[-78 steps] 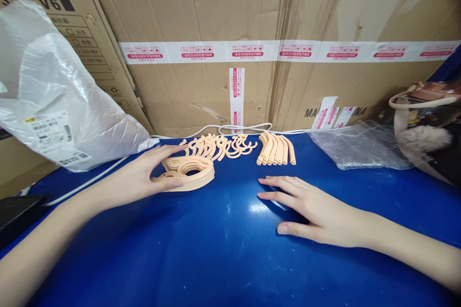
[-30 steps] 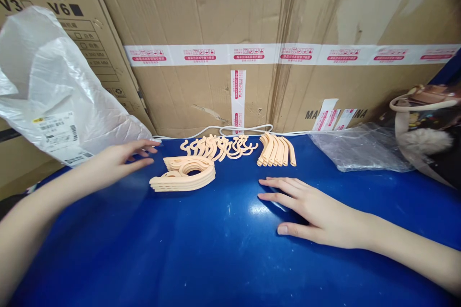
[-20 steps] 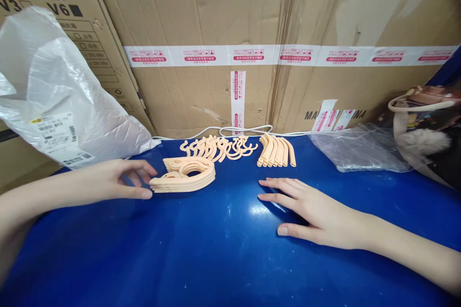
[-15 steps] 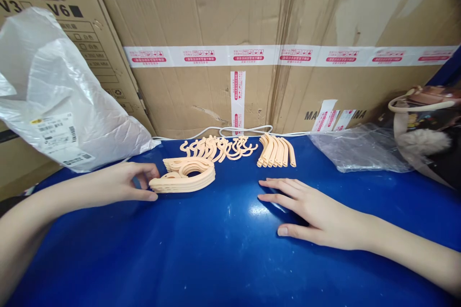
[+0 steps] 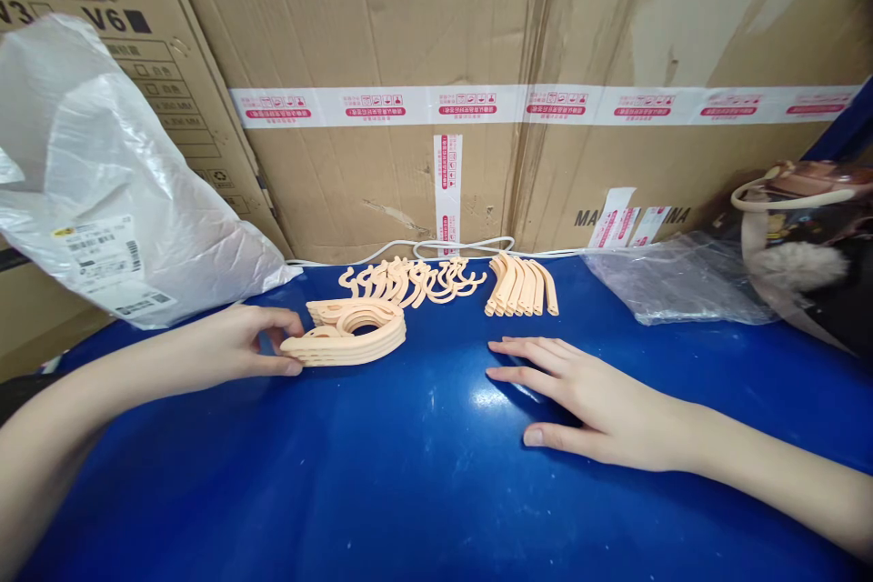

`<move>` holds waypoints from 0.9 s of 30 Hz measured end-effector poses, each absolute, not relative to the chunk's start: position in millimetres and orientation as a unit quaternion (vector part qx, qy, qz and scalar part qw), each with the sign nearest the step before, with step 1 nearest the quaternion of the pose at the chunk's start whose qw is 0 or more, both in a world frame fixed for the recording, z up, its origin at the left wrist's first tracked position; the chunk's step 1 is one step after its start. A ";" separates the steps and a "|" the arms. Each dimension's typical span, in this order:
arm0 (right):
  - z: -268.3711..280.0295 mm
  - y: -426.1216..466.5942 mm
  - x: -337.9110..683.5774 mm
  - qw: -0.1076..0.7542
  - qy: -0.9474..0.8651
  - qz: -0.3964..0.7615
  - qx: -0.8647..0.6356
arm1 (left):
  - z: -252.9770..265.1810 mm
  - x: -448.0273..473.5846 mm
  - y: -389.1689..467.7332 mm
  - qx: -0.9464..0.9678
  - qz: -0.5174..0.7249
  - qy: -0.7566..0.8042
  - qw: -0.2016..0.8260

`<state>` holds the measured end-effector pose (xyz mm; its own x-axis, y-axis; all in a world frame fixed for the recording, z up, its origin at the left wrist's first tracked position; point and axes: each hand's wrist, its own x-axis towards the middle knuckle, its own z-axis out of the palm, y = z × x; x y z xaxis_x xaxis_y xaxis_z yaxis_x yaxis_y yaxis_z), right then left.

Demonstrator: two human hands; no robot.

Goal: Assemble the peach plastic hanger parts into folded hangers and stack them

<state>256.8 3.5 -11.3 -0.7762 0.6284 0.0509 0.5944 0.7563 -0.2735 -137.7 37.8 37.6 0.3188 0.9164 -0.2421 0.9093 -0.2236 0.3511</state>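
Observation:
My left hand has its thumb and curled fingers about the left end of a stack of beige curved plastic pieces. The pieces look like flat hanger bodies with a round opening, laid evenly on one another. My right hand rests palm down on the blue tabletop, fingers spread and holding nothing. Behind the stack lies a row of small beige hooks. Several beige curved arm pieces lie side by side to the right of the hooks, beyond my right fingertips.
A white plastic mailing bag with a label leans at the left. Large taped cardboard boxes stand along the back, with a white cable before them. At the right are a clear plastic bag and a brown-lidded bottle with a strap.
My left thumb and fingers have drawn slightly closer about the stack's left end. My right hand stays in the same place; the view has shifted a little.

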 end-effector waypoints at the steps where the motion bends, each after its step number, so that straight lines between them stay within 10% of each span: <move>1: -11.3 3.4 256.7 0.068 -0.935 0.120 -0.327 | 38.6 -136.4 37.0 0.780 0.011 0.586 0.219; 27: -10.9 2.7 256.1 0.076 -0.934 0.121 -0.327 | 42.8 -131.3 33.0 0.781 0.045 0.587 0.209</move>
<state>256.1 2.7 -10.9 -0.7750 0.6290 0.0618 0.5924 0.7570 -0.2759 -131.3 33.0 42.8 0.3067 0.9353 -0.1764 0.8980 -0.2229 0.3794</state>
